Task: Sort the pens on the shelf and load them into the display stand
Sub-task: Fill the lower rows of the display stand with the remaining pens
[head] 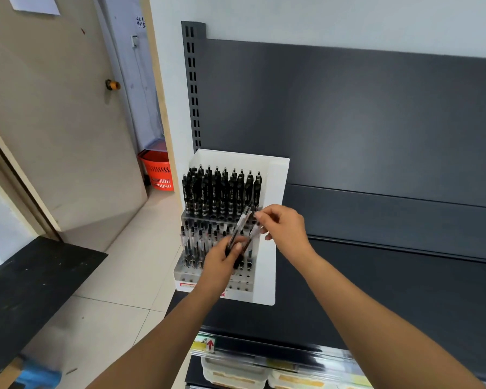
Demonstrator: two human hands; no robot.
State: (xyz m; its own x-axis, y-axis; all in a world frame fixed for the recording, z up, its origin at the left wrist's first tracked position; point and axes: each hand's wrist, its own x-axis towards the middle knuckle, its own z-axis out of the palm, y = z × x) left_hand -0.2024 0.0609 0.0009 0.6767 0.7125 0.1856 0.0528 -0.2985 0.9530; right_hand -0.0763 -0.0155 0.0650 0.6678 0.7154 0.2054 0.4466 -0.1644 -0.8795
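The display stand [275, 192] sits at the centre of the frame, on the left end of a dark grey shelf [376, 290], its white back leaning against the shelf's slotted upright. Its upper tier is packed with black pens [222, 192] standing upright in rows. The lower tier holds clear-barrelled pens [194, 240] on its left side, and the front rows of holes [239, 284] stand bare.

Both hands meet just in front of the stand's lower tier. The left grip [222, 262] is clenched round a small bundle of clear pens [240, 228], which slant up and to the right out of the fist, their tops crossing the foot of the black row. The right grip [285, 230], just to the right, pinches the top end of a single clear pen [255, 231] between thumb and fingertips; that pen's lower end lies against the bundle by the left thumb. Motion blur hides whether it is free of the bundle.

At the bottom edge a label strip [205, 343] runs along the shelf front. At the left, an orange basket [157, 171] stands on the tiled floor behind a beige door [62, 136].
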